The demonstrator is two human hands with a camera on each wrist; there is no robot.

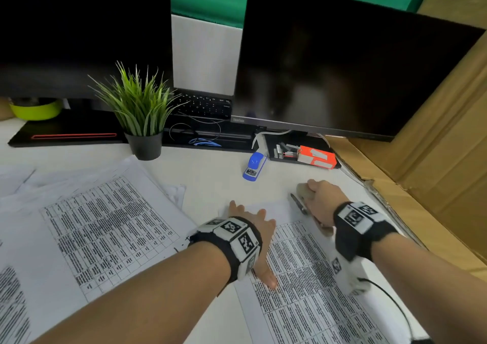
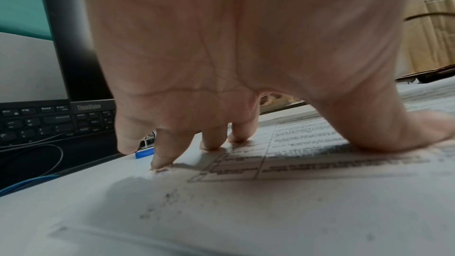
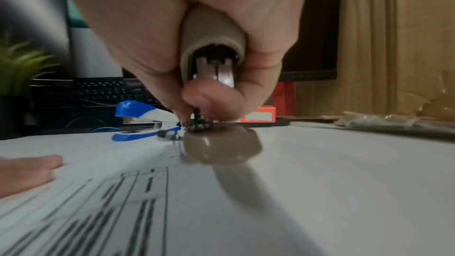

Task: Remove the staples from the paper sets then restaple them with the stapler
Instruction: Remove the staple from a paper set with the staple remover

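A printed paper set (image 1: 303, 277) lies on the white desk in front of me. My left hand (image 1: 253, 225) lies spread on its upper left part, straight fingers and thumb pressing the sheet (image 2: 295, 163) down. My right hand (image 1: 322, 201) grips a beige staple tool (image 1: 303, 189) with metal parts at the set's top right corner. In the right wrist view the fingers and thumb curl round the tool (image 3: 211, 32), its lower beige part resting on the paper (image 3: 295, 182). I cannot tell whether it is a stapler or a remover. A blue stapler (image 1: 253, 166) sits untouched farther back.
More printed sheets (image 1: 105, 225) cover the desk's left side. A potted plant (image 1: 139, 106), a keyboard (image 1: 203, 105) and two dark monitors stand behind. An orange staple box (image 1: 316, 157) and loose staple strips (image 1: 283, 151) lie under the right monitor. Cardboard (image 1: 434, 159) lines the right edge.
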